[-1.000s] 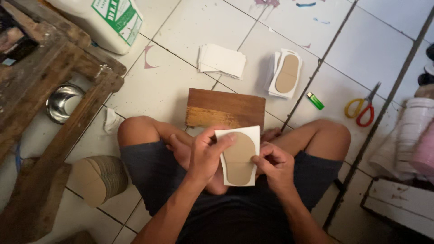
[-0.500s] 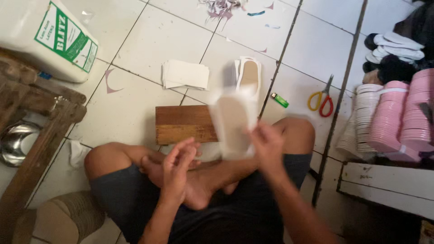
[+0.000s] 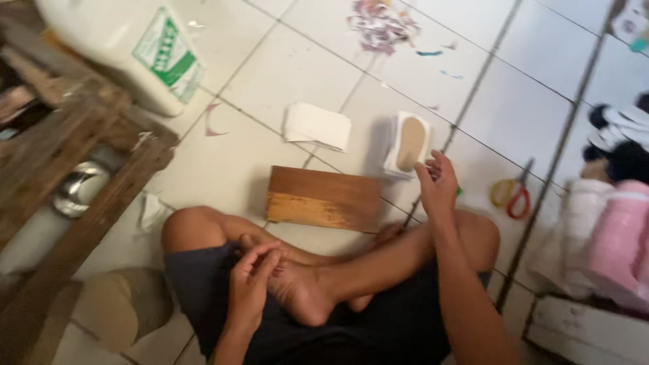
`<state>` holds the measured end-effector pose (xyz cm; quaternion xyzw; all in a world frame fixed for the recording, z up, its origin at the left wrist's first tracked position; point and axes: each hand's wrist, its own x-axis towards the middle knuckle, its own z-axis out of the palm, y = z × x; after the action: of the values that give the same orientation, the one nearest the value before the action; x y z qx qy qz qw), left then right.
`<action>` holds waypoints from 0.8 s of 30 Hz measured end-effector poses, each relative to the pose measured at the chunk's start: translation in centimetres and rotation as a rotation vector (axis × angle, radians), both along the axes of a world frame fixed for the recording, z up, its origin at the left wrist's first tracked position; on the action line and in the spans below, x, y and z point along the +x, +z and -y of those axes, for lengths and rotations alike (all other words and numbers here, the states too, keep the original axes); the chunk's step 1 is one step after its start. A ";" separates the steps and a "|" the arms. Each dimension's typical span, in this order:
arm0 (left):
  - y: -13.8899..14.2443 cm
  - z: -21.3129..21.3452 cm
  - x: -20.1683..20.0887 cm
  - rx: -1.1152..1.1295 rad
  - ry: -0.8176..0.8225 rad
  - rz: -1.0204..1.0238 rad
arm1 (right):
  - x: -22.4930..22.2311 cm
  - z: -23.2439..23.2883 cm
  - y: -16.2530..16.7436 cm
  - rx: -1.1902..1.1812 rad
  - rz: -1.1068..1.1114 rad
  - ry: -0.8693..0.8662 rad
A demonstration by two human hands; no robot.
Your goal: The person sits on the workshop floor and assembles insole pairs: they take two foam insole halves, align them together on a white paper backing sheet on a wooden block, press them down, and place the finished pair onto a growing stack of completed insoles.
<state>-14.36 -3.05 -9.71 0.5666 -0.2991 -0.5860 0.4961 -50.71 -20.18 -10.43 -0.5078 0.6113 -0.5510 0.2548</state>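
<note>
I sit cross-legged on a white tiled floor. My right hand [image 3: 438,181] reaches forward with its fingers apart, right beside a stack of white sheets topped with a tan insole shape [image 3: 407,144]; it holds nothing. My left hand [image 3: 251,282] hovers over my lap beside my bare foot, fingers loosely curled and with nothing in them. A brown wooden board [image 3: 324,198] lies on the floor just in front of my legs.
A pile of white sheets [image 3: 316,125] lies beyond the board. Scissors with red and yellow handles [image 3: 512,194] lie at the right, near pink rolls [image 3: 618,236]. A white sack [image 3: 122,54], a wooden frame [image 3: 81,149] and a metal bowl [image 3: 78,189] stand at the left.
My right hand carried the white sheet with the insole shape from my lap out to the stack on the floor and let go. My left hand stayed over my lap.
</note>
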 end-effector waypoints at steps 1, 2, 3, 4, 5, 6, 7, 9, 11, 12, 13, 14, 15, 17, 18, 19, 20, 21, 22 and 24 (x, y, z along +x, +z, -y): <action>0.3 0.2 0.8 -0.019 0.036 0.011 | 0.6 0.1 0.1 0.016 -0.037 0.025; 0.6 0.3 1.6 -0.040 0.062 0.020 | 1.3 0.2 0.3 0.031 -0.074 0.050; 0.9 0.4 2.4 -0.058 0.088 0.029 | 2.1 0.4 0.4 0.048 -0.112 0.075; 1.2 0.3 3.3 -0.072 0.118 0.042 | 2.9 0.8 0.6 0.005 -0.240 0.119; 1.5 0.3 4.4 -0.087 0.154 0.049 | 3.8 1.3 0.7 -0.041 -0.363 0.172; 1.9 0.2 5.7 -0.097 0.197 0.060 | 4.9 1.8 0.7 -0.090 -0.480 0.232; 2.2 -0.1 6.9 -0.104 0.238 0.074 | 6.0 2.4 0.5 -0.099 -0.520 0.293; 3.0 -1.0 9.5 -0.094 0.333 0.109 | 8.0 4.2 0.2 -0.126 -0.602 0.397; 3.6 -1.4 12.3 -0.116 0.411 0.162 | 10.4 6.4 -0.3 -0.132 -0.660 0.470; 4.0 -2.0 14.0 -0.130 0.447 0.199 | 11.8 7.4 -0.7 -0.137 -0.686 0.515; 4.4 -3.0 15.5 -0.137 0.490 0.240 | 13.0 8.2 -1.1 -0.082 -0.727 0.539; 4.6 -4.0 16.9 -0.129 0.558 0.284 | 14.2 9.1 -1.4 -0.032 -0.769 0.569; 4.8 -4.9 18.4 -0.125 0.627 0.328 | 15.4 10.0 -1.7 -0.055 -0.808 0.629; 4.8 -6.7 21.2 -0.155 0.747 0.389 | 17.2 11.1 -2.1 -0.042 -0.898 0.692; 4.6 -7.5 22.4 -0.186 0.797 0.404 | 17.8 11.5 -2.4 0.001 -0.954 0.696; 4.3 -8.2 23.2 -0.219 0.841 0.416 | 18.0 11.8 -2.5 0.004 -1.007 0.703; 3.8 -9.0 23.8 -0.184 0.833 0.522 | 18.4 11.9 -2.9 0.009 -1.060 0.707; 3.2 -9.4 24.2 -0.146 0.815 0.621 | 18.5 12.0 -3.2 0.017 -1.074 0.701; 2.6 -9.8 24.6 -0.110 0.792 0.720 | 18.3 12.3 -3.2 0.026 -1.086 0.691; 1.0 -9.3 24.7 0.016 0.751 0.828 | 18.2 12.8 -3.7 -0.019 -1.053 0.706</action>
<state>10.30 6.30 -8.72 0.8209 -0.2422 -0.1000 0.5075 -32.53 -32.94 -14.14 -0.8841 0.4454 -0.1154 0.0819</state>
